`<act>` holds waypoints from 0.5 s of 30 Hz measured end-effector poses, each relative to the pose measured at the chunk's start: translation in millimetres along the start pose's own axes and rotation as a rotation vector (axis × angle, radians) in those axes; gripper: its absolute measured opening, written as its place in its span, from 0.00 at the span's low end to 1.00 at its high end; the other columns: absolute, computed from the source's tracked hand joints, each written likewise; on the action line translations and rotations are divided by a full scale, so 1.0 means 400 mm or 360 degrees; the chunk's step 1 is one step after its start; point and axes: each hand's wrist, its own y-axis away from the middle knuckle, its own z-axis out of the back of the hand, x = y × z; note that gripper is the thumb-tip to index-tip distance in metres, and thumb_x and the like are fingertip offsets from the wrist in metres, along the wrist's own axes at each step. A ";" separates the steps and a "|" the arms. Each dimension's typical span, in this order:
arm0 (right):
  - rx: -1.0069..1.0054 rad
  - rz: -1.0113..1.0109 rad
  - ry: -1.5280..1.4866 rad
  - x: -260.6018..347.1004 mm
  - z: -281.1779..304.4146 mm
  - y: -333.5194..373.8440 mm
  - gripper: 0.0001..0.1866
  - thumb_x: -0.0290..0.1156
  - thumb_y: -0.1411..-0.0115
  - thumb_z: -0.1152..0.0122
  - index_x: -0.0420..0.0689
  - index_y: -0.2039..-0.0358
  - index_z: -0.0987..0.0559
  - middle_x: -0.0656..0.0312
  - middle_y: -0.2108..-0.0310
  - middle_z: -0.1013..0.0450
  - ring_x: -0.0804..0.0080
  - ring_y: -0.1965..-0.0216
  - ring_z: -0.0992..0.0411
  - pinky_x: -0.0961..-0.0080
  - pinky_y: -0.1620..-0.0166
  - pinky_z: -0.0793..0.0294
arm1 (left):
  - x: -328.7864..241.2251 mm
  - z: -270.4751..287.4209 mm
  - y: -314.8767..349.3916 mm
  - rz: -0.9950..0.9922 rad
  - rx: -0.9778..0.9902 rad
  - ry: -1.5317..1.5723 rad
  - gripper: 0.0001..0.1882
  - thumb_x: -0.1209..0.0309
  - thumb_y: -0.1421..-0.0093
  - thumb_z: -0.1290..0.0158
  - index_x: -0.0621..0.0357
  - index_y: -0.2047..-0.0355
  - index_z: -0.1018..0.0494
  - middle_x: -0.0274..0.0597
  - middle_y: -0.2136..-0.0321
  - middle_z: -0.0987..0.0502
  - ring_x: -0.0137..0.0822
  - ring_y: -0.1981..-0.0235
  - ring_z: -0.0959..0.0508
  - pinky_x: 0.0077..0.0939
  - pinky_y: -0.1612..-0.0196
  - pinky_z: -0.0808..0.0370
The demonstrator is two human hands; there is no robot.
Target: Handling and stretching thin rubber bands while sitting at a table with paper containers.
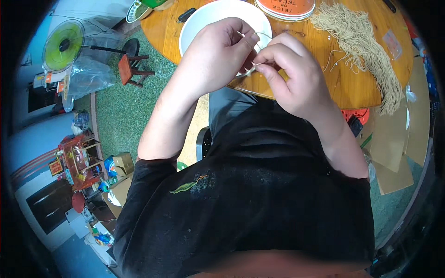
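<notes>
A thin beige cord point(251, 71) runs between my two hands, in front of a large white bowl point(187, 36) at the table's near edge. My left hand point(220, 53) is closed, its thumb and fingers pinching the cord; part of it loops up behind the fingers. The thumb and forefinger of my right hand point(294, 69) pinch the cord's lower stretch. Something small and pale sits on the cord there, too small to make out. To the right, a thick bundle of beige cords point(357, 34) lies across the table and hangs over its edge.
The round wooden table point(357, 88) carries a stack of orange printed discs point(285, 6), a black object point(187, 15) and a clear plastic bag point(392, 44). At left stand a green fan point(64, 45) and a small wooden stool point(132, 69). Cardboard point(394, 139) leans at right.
</notes>
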 end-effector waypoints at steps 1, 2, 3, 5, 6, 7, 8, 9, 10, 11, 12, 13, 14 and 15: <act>-0.0046 -0.0047 -0.0097 -0.001 -0.001 0.002 0.06 0.22 0.38 0.32 0.40 0.61 0.19 0.56 0.64 0.25 0.58 0.64 0.21 0.65 0.60 0.22 | -0.003 0.001 0.003 0.0039 0.0011 -0.0009 0.12 0.66 0.23 0.45 0.65 0.57 0.22 0.33 0.75 0.20 0.22 0.76 0.21 0.18 0.73 0.26; -0.0044 -0.0046 -0.0099 -0.003 0.000 0.002 0.06 0.22 0.38 0.32 0.40 0.61 0.19 0.56 0.64 0.25 0.58 0.64 0.21 0.65 0.60 0.22 | -0.011 0.000 0.003 0.0041 0.0010 -0.0008 0.12 0.66 0.23 0.45 0.65 0.57 0.22 0.33 0.75 0.20 0.22 0.76 0.21 0.18 0.73 0.26; -0.0082 -0.0053 -0.0102 -0.005 -0.001 0.005 0.06 0.22 0.39 0.31 0.40 0.61 0.19 0.57 0.63 0.25 0.59 0.64 0.21 0.66 0.60 0.22 | -0.022 -0.002 0.006 0.0079 -0.0018 -0.0026 0.11 0.66 0.23 0.44 0.64 0.57 0.22 0.33 0.76 0.20 0.22 0.76 0.21 0.17 0.74 0.26; -0.0117 -0.0063 -0.0110 -0.008 0.000 0.011 0.07 0.23 0.39 0.30 0.40 0.60 0.18 0.57 0.63 0.24 0.60 0.64 0.21 0.67 0.60 0.22 | -0.028 -0.003 0.009 0.0125 -0.0047 -0.0043 0.11 0.66 0.23 0.44 0.64 0.57 0.22 0.33 0.76 0.20 0.21 0.77 0.21 0.17 0.75 0.26; -0.0103 -0.0054 -0.0091 -0.008 0.003 0.013 0.08 0.23 0.39 0.30 0.40 0.60 0.18 0.57 0.63 0.24 0.61 0.64 0.22 0.68 0.60 0.22 | -0.030 -0.002 0.008 0.0092 -0.0046 -0.0074 0.11 0.66 0.23 0.44 0.63 0.57 0.22 0.33 0.77 0.20 0.21 0.77 0.21 0.17 0.75 0.26; -0.0090 -0.0045 -0.0072 -0.006 0.006 0.014 0.08 0.23 0.40 0.29 0.40 0.60 0.17 0.58 0.63 0.24 0.61 0.65 0.22 0.69 0.61 0.22 | -0.030 -0.002 0.008 0.0058 -0.0044 -0.0105 0.11 0.66 0.24 0.44 0.63 0.57 0.22 0.33 0.77 0.20 0.21 0.77 0.21 0.16 0.75 0.26; -0.0088 -0.0048 -0.0074 -0.001 0.006 0.015 0.08 0.23 0.40 0.29 0.40 0.60 0.17 0.58 0.63 0.24 0.61 0.65 0.22 0.69 0.61 0.22 | -0.029 -0.002 0.007 0.0061 -0.0044 -0.0105 0.11 0.66 0.24 0.44 0.63 0.57 0.22 0.33 0.77 0.20 0.21 0.77 0.21 0.16 0.75 0.26; -0.0070 -0.0084 -0.0087 0.006 0.006 0.016 0.09 0.24 0.41 0.28 0.40 0.60 0.17 0.58 0.63 0.24 0.62 0.65 0.22 0.70 0.61 0.22 | -0.026 -0.003 0.006 0.0044 -0.0030 -0.0061 0.11 0.66 0.24 0.44 0.63 0.57 0.22 0.33 0.77 0.20 0.21 0.77 0.22 0.16 0.75 0.27; -0.0053 -0.0120 -0.0099 0.009 0.007 0.016 0.11 0.24 0.42 0.26 0.40 0.59 0.17 0.58 0.63 0.24 0.63 0.65 0.22 0.70 0.61 0.22 | -0.023 -0.003 0.006 0.0026 -0.0017 -0.0017 0.11 0.66 0.24 0.44 0.63 0.57 0.22 0.33 0.76 0.20 0.20 0.77 0.22 0.16 0.75 0.27; -0.0051 -0.0121 -0.0102 0.009 0.009 0.014 0.11 0.24 0.42 0.26 0.40 0.59 0.17 0.58 0.63 0.24 0.63 0.65 0.22 0.70 0.61 0.22 | -0.019 -0.004 0.006 0.0030 -0.0017 -0.0017 0.11 0.66 0.24 0.44 0.63 0.57 0.22 0.33 0.76 0.20 0.20 0.77 0.22 0.16 0.75 0.27; -0.0036 -0.0082 -0.0025 0.009 0.014 0.012 0.11 0.25 0.42 0.25 0.40 0.60 0.16 0.58 0.63 0.24 0.64 0.65 0.22 0.70 0.61 0.22 | -0.017 -0.005 0.006 0.0030 -0.0020 -0.0003 0.11 0.66 0.24 0.44 0.63 0.57 0.22 0.33 0.76 0.20 0.20 0.77 0.22 0.16 0.75 0.27; -0.0020 -0.0044 0.0053 0.008 0.017 0.011 0.11 0.25 0.43 0.24 0.40 0.60 0.16 0.59 0.63 0.24 0.65 0.65 0.22 0.70 0.61 0.22 | -0.014 -0.007 0.006 0.0031 -0.0022 0.0012 0.11 0.66 0.24 0.43 0.63 0.57 0.22 0.32 0.76 0.20 0.20 0.77 0.22 0.16 0.75 0.27; -0.0021 -0.0048 0.0055 0.005 0.018 0.010 0.11 0.25 0.43 0.24 0.40 0.60 0.16 0.59 0.63 0.24 0.65 0.65 0.22 0.70 0.61 0.22 | -0.013 -0.008 0.005 0.0031 -0.0018 0.0013 0.11 0.66 0.24 0.43 0.63 0.57 0.22 0.32 0.76 0.20 0.20 0.77 0.22 0.16 0.75 0.27; -0.0023 -0.0009 0.0120 0.002 0.017 0.009 0.11 0.25 0.44 0.23 0.40 0.61 0.15 0.60 0.64 0.24 0.65 0.65 0.22 0.70 0.61 0.22 | -0.012 -0.009 0.007 0.0049 -0.0022 0.0005 0.11 0.66 0.24 0.43 0.63 0.57 0.22 0.32 0.75 0.21 0.20 0.77 0.22 0.16 0.75 0.26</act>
